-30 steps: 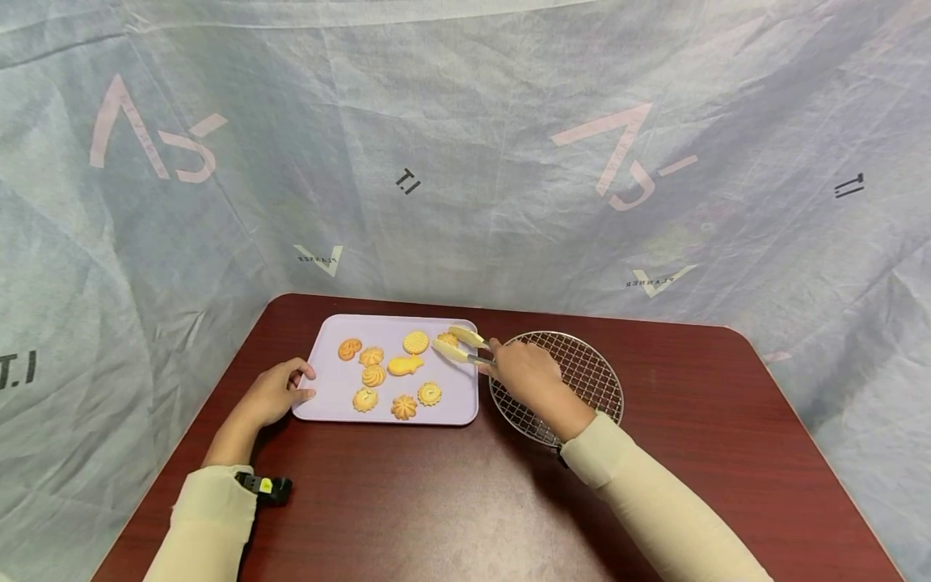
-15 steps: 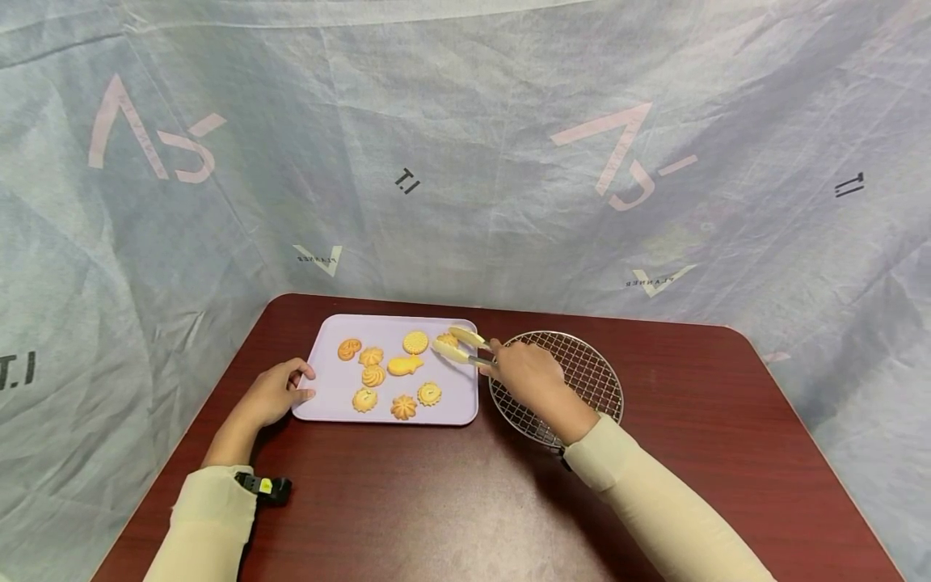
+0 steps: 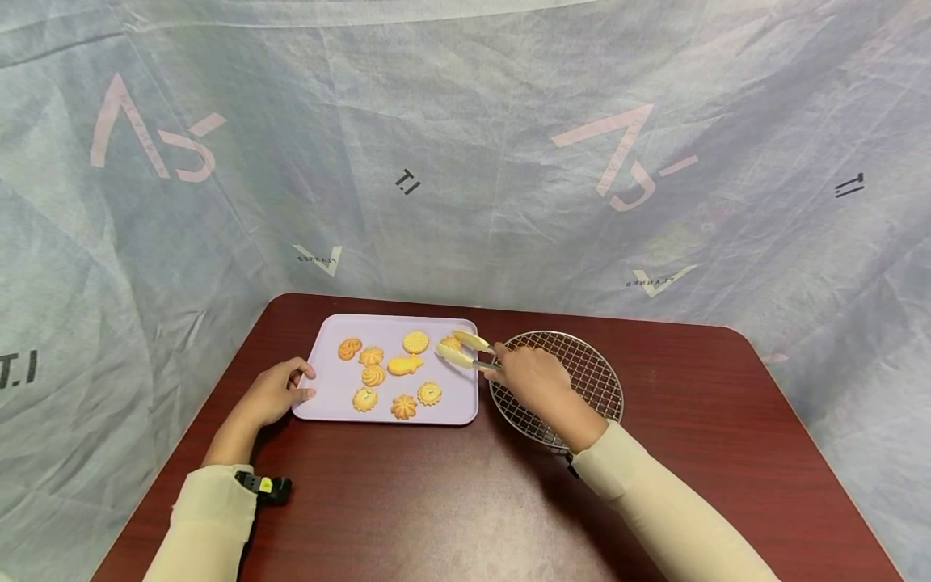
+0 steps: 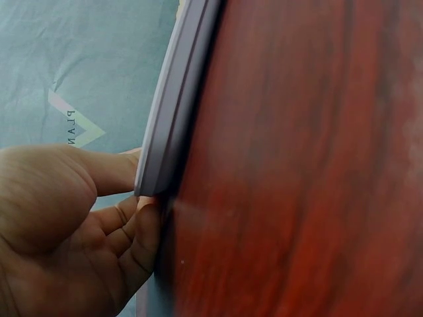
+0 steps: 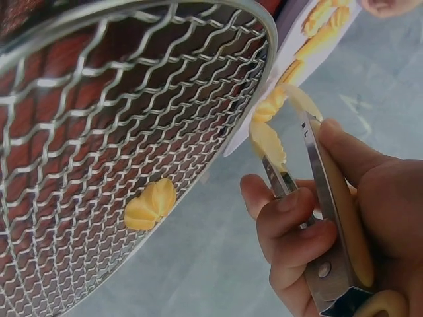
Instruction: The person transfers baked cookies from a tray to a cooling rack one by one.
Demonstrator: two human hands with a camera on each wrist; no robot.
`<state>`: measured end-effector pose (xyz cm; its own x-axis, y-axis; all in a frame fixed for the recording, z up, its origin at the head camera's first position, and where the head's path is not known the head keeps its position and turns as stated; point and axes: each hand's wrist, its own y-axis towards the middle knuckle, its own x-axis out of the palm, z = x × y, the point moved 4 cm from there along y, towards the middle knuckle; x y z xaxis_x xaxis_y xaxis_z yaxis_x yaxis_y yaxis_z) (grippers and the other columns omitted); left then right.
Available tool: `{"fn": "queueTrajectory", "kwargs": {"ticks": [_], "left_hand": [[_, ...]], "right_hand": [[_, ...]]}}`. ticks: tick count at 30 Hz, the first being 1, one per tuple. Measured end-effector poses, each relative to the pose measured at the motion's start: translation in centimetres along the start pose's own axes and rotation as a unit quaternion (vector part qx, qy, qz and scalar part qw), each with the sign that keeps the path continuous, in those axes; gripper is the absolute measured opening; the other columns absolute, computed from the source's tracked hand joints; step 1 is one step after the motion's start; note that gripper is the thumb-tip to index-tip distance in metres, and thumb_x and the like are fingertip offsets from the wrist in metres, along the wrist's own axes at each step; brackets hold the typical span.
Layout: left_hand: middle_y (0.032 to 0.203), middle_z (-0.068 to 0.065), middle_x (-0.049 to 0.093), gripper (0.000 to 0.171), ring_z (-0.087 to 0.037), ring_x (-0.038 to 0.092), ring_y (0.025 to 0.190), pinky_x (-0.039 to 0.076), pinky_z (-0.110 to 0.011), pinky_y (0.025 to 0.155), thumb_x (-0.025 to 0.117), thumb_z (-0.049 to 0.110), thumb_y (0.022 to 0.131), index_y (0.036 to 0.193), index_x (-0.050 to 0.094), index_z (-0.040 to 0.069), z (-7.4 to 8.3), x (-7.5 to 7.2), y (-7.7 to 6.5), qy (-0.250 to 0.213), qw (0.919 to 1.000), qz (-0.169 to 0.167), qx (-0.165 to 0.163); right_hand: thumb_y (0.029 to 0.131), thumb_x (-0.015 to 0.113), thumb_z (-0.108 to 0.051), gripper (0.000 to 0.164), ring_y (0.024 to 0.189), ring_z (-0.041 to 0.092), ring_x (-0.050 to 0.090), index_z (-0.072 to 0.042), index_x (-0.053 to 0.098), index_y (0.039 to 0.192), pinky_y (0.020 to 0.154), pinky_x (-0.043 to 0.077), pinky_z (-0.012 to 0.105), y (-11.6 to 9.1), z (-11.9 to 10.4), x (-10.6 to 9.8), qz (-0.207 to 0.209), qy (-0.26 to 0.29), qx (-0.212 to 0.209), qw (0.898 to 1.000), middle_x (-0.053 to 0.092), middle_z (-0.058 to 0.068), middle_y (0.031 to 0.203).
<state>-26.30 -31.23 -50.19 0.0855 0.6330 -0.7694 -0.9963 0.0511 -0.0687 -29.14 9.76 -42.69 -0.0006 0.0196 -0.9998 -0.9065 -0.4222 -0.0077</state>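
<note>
My left hand (image 3: 275, 391) pinches the left edge of a pale lilac tray (image 3: 330, 388), thumb on top and fingers under the rim in the left wrist view. Several yellow and golden cookies lie on it, among them a fish-shaped one (image 3: 404, 366). My right hand (image 3: 537, 378) holds metal tongs (image 5: 328, 198) with cream tips, fingers and thumb curled round the arms. Those tips stand on either side of a ridged cookie (image 3: 451, 343) near the tray's back right corner. Whether they press on it, I cannot tell.
A round wire rack (image 3: 591, 380) stands on the dark red table (image 3: 407, 501), right of the tray and partly under my right forearm. On its mesh lies a cookie (image 5: 151, 205), hidden by the hand in the head view. Grey printed cloth (image 3: 465, 202) hangs behind.
My right hand, the tongs and the cookie between their tips have shifted slightly right and toward me. The left hand and tray have stayed put.
</note>
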Motion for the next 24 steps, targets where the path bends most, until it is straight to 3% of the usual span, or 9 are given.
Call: {"fn": "queueTrajectory", "kwargs": {"ticks": [10, 18, 24], "left_hand": [[0.094, -0.012, 0.051, 0.020, -0.024, 0.050, 0.078, 0.042, -0.037, 0.067, 0.072, 0.004, 0.094, 0.111, 0.061, 0.003, 0.0, 0.0, 0.0, 0.004, 1.0000, 0.000, 0.000], [0.094, -0.012, 0.052, 0.020, -0.025, 0.051, 0.078, 0.042, -0.036, 0.067, 0.072, 0.004, 0.094, 0.111, 0.061, 0.003, -0.1, 0.0, 0.1, 0.004, 1.0000, 0.001, 0.002], [0.094, -0.012, 0.052, 0.020, -0.025, 0.051, 0.078, 0.042, -0.036, 0.067, 0.072, 0.004, 0.094, 0.111, 0.061, 0.003, -0.1, 0.1, 0.1, 0.005, 1.0000, 0.000, 0.002]], "right_hand": [[0.099, 0.062, -0.052, 0.060, 0.066, 0.026, 0.064, -0.015, 0.056, 0.147, 0.049, 0.049, 0.038, -0.8, 0.2, -0.6, -0.004, -0.006, 0.002, 1.000, 0.069, 0.011, 0.082], [0.099, 0.062, -0.053, 0.056, 0.067, 0.027, 0.065, -0.014, 0.061, 0.139, 0.049, 0.049, 0.038, -1.6, 0.6, -0.8, 0.017, -0.008, -0.005, 1.000, 0.069, 0.012, 0.083], [0.098, 0.063, -0.053, 0.057, 0.073, 0.027, 0.067, -0.013, 0.062, 0.138, 0.050, 0.050, 0.038, -2.4, 0.8, -0.8, 0.034, -0.021, -0.016, 0.999, 0.071, 0.014, 0.093]]}}
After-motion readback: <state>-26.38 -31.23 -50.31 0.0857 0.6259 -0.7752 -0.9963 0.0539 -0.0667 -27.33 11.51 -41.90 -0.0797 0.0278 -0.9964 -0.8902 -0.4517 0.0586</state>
